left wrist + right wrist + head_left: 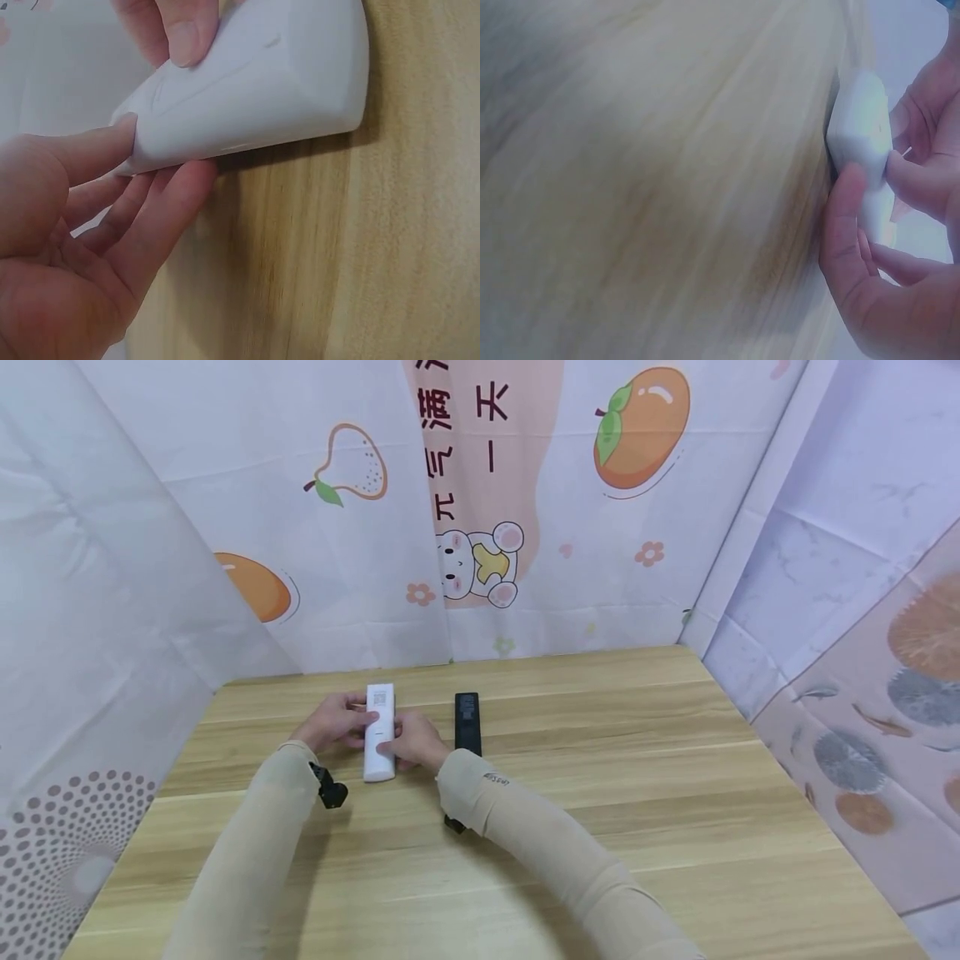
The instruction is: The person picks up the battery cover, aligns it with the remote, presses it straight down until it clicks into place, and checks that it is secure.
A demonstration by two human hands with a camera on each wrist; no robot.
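A white remote control with a printed label near its far end lies lengthwise on the left part of the table. My left hand holds its left edge, thumb on the upper face and fingers along the side. On the opposite edge my right hand pinches it, its thumb also on top. The left wrist view shows the smooth rounded near end of the white remote control close to the wood, with a shadow under it. In the right wrist view the right hand's fingers curl against the remote's side.
A black remote control with a label lies to the right, its near end hidden behind the right forearm. Wood-grain table extends to the right. Printed curtains hang along the back and sides.
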